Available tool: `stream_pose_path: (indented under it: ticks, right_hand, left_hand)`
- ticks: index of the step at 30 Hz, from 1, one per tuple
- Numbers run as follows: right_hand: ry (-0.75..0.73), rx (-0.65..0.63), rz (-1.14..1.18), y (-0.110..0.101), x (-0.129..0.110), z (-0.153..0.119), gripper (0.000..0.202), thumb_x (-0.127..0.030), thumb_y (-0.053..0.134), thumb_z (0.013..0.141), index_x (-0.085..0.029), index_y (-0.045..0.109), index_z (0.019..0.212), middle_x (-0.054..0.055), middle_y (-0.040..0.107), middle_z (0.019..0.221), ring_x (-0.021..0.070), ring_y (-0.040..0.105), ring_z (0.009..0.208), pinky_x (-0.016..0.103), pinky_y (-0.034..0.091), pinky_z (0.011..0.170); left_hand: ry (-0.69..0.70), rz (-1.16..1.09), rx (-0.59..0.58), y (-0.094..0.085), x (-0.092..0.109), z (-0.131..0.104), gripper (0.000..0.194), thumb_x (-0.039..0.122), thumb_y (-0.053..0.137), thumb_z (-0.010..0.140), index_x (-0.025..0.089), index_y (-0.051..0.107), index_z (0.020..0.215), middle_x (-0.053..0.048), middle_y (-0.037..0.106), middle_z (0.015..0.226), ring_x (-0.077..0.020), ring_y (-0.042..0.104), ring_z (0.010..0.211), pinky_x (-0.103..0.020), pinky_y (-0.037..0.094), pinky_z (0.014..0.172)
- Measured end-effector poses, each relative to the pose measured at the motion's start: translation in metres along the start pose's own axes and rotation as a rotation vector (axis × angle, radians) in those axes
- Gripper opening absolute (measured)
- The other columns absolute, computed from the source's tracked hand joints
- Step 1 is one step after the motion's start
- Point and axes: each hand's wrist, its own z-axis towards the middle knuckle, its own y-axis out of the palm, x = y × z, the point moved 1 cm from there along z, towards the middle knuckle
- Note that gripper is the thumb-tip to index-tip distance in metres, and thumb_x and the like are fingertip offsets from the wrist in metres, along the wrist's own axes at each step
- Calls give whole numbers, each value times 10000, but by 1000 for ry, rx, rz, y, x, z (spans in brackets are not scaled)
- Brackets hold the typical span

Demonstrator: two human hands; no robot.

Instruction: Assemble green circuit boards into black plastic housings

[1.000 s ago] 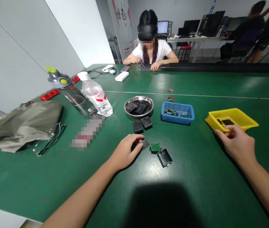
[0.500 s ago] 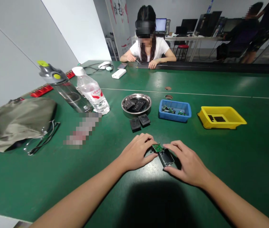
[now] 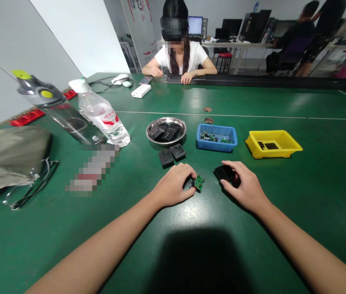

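My left hand (image 3: 174,185) pinches a green circuit board (image 3: 199,183) between thumb and fingers, low over the table, with some dark parts partly hidden under the palm. To its right, my right hand (image 3: 248,185) grips a black case (image 3: 225,173) between thumb and fingers. The board and the case are apart. Two black square pieces (image 3: 166,157) lie just beyond my left hand. Behind them a round metal bowl (image 3: 152,141) holds more black pieces.
A blue bin (image 3: 217,145) holds small green boards; a yellow bin (image 3: 272,152) has dark pieces inside. At left are a water bottle (image 3: 107,116), a grey bottle (image 3: 65,116) and a bag (image 3: 10,159). Across the table (image 3: 283,100) sits a person in a headset.
My right hand has moved the black case away from the circuit board, and the case is now turned. The board in my left hand is tilted more upright. The whole view has shifted.
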Motion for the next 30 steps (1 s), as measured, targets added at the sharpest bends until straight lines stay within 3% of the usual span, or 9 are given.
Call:
stream_pose_path:
  ticks: [4, 16, 22, 30]
  right_hand:
    - [30, 7, 58, 1, 0, 2, 360, -229, 640, 858, -188, 647, 1216, 106, 739, 1087, 227, 683, 823, 359, 573, 718]
    - [-55, -31, 144, 9, -1, 14, 457, -122, 636, 780, -216, 627, 1227, 93, 699, 1117, 222, 675, 872, 372, 591, 772]
    - [-54, -26, 133, 9, -2, 14, 396, -120, 638, 827, -234, 641, 1205, 96, 702, 1125, 242, 705, 957, 398, 622, 820]
    - [-12, -38, 121, 11, -1, 13, 324, -180, 678, 871, -214, 650, 1192, 95, 707, 1097, 228, 718, 905, 402, 632, 844]
  left_hand:
    - [-3, -31, 13, 0, -1, 0, 171, 204, 654, 812, 212, 567, 959, -31, 673, 954, -220, 608, 894, -355, 471, 827]
    - [18, -78, 54, -4, -2, -6, 128, 189, 629, 869, 207, 617, 995, -10, 686, 893, -184, 636, 825, -318, 473, 781]
    - [12, -85, 65, -3, -3, -7, 129, 212, 599, 933, 206, 653, 1050, -35, 719, 926, -189, 659, 857, -325, 501, 807]
    - [80, -106, 45, -1, -5, -7, 147, 270, 624, 988, 209, 694, 1103, -52, 744, 947, -199, 684, 892, -333, 489, 817]
